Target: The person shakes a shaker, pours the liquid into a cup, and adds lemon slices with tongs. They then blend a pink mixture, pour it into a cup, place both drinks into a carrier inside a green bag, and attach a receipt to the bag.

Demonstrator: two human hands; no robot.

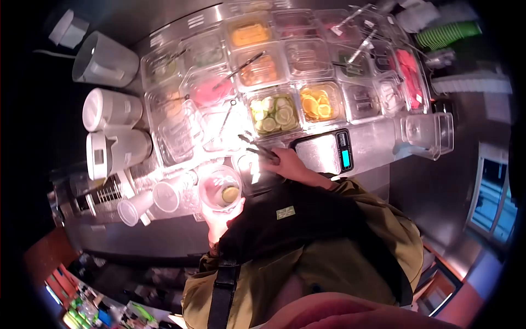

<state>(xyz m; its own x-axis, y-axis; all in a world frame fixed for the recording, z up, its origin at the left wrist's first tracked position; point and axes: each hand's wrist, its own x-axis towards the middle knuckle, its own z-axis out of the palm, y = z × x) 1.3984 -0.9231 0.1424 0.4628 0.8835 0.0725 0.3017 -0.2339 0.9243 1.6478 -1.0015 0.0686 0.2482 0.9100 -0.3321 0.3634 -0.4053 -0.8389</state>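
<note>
My left hand [222,218] is wrapped round the lower side of a clear plastic cup [216,182]. A pale green-yellow round slice [230,193] lies inside the cup. My right hand [293,164] grips a pair of dark tongs [262,151], whose tips point up and left over the counter's brightly lit part. Just beyond the tongs stands a clear tub of green citrus slices [274,113]. Beside it is a tub of orange-yellow citrus slices [319,102]. A black-edged digital scale [320,153] with a lit blue display sits right of my right hand.
Rows of lidded clear tubs [312,57] fill the back of the counter, several with utensils on top. White pitchers [118,109] line the left side, with stacked cups [167,194] nearer me. A clear bin [424,134] stands at the right, below green stacked cups [446,35].
</note>
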